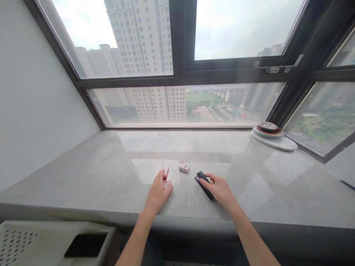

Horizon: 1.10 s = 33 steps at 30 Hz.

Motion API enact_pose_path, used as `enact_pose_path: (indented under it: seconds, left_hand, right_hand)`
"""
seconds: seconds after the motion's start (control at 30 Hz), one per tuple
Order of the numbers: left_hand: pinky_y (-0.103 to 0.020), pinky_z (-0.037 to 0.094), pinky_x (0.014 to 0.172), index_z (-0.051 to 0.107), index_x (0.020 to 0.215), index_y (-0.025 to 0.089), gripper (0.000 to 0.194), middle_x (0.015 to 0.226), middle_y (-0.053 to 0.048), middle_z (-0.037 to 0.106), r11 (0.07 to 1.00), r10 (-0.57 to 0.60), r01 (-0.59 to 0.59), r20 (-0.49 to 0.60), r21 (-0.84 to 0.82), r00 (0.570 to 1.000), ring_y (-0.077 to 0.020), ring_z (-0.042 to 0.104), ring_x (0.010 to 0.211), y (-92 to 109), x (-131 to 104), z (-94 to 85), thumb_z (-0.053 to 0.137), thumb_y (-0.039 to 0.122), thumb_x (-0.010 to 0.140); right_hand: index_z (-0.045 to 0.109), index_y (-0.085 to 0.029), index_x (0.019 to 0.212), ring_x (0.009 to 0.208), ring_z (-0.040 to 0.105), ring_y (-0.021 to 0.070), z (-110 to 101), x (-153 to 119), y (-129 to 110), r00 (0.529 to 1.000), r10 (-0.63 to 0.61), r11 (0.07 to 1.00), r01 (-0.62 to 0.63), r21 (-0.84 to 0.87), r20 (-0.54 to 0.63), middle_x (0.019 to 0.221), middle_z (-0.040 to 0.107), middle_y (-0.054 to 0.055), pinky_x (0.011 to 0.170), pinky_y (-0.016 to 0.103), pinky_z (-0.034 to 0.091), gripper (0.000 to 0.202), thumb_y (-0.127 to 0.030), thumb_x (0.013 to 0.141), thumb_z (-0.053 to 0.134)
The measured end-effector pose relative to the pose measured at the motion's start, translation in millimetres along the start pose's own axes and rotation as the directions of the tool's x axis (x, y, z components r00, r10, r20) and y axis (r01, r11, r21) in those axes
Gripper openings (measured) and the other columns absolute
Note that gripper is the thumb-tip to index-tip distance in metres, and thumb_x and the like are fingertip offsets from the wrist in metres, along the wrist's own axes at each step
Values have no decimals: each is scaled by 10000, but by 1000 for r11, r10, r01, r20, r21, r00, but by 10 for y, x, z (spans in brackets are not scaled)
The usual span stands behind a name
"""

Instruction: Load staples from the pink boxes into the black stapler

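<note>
My left hand (158, 193) is closed around a small red-and-white box (165, 171) low over the grey stone sill. Under the same fingers and thumb is a second pale piece with red marks (166, 184); whether it belongs to that box I cannot tell. A black stapler (204, 185) lies slantwise in the grip of my right hand (219, 189), the thumb on its near side and the fingers over its far side. Between the two hands, slightly farther off, sits another small white box of staples (184, 167) with red print.
Stacked plates (270, 136) stand at the back right, by the window frame (180, 79). The glossy stone sill (111, 177) ends at a front edge close to my forearms. Below it at the left is a white plastic crate (55, 229) with a dark opening.
</note>
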<state>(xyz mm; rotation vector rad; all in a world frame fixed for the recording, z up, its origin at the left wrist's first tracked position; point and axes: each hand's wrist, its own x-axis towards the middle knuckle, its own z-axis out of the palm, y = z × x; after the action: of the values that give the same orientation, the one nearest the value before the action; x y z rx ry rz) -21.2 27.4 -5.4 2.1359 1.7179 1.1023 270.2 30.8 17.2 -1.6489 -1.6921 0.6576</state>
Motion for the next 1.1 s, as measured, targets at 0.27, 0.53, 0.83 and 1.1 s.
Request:
enact_pose_path:
  seconds: [0.27, 0.53, 0.83, 1.1]
  left_hand:
    - [-550, 286, 1200, 303, 1502, 182, 593, 1509, -184, 410, 998, -19, 24, -93, 53, 996, -325, 326, 1471, 439, -49, 605, 505, 288, 955]
    - [-569, 252, 1213, 237, 1535, 143, 657, 1566, -213, 310, 999, -19, 22, -85, 35, 996, -350, 205, 1525, 460, 33, 703, 503, 312, 959]
    - [-512, 335, 1184, 374, 1496, 267, 461, 1451, -139, 388, 997, 80, -80, -8, 4, 997, -288, 341, 1456, 527, 114, 558, 394, 300, 1036]
    - [-497, 342, 1193, 449, 1375, 253, 341, 1462, -104, 421, 985, 164, -165, 29, 54, 986, -258, 328, 1466, 289, -17, 329, 348, 246, 1049]
  right_hand:
    - [769, -172, 1083, 587, 467, 158, 158, 498, -2, 994, 10, 1000, -8, 23, -111, 590, 498, -12, 549, 262, 285, 569, -637, 865, 525]
    - [772, -148, 987, 560, 444, 126, 297, 962, -211, 997, -68, 995, 64, 81, 44, 540, 488, -40, 530, 241, 275, 492, -579, 771, 673]
    - [662, -178, 1265, 536, 471, 123, 567, 174, -59, 981, -17, 878, -79, 472, 195, 646, 530, -27, 464, 230, 423, 564, -592, 896, 565]
    - [593, -236, 1363, 636, 550, 152, 932, -31, -330, 976, 6, 778, -143, 611, 220, 762, 539, 2, 520, 307, 600, 555, -562, 914, 580]
